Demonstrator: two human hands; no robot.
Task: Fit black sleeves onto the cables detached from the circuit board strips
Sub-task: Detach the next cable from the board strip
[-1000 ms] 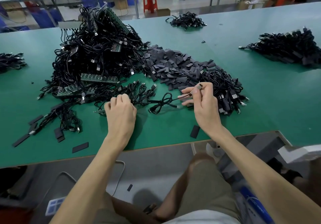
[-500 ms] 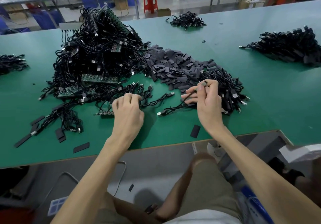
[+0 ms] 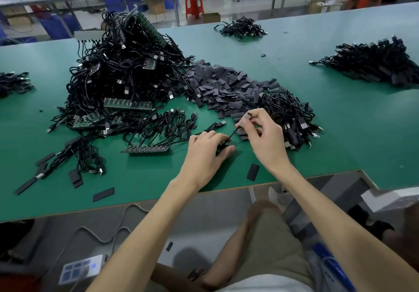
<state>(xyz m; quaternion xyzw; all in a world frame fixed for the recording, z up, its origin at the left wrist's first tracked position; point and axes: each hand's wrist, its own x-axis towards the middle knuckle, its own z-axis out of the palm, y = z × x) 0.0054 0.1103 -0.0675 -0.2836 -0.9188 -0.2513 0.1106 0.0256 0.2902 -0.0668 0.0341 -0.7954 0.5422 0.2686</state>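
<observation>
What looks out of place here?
One sleeve lies on the floor, in front of the table. A few stray sleeves lie near its front edge, apart from the sleeve pile. Nothing looks broken.

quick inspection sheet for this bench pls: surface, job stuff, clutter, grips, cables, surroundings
surface: green table, bare toward the right.
job's things: pile of black sleeves mid-table; circuit board strips lie in the heap, and one front strip has cables attached.
clutter: loose sleeves scattered near the front edge.
grips: left hand holds a cable low over the table; right hand pinches its raised end.
cables: tangled heap at left; smaller pile by the right hand; far-right pile; far pile.
surroundings: red stool and cardboard box beyond the table; white button pad on the floor.
</observation>
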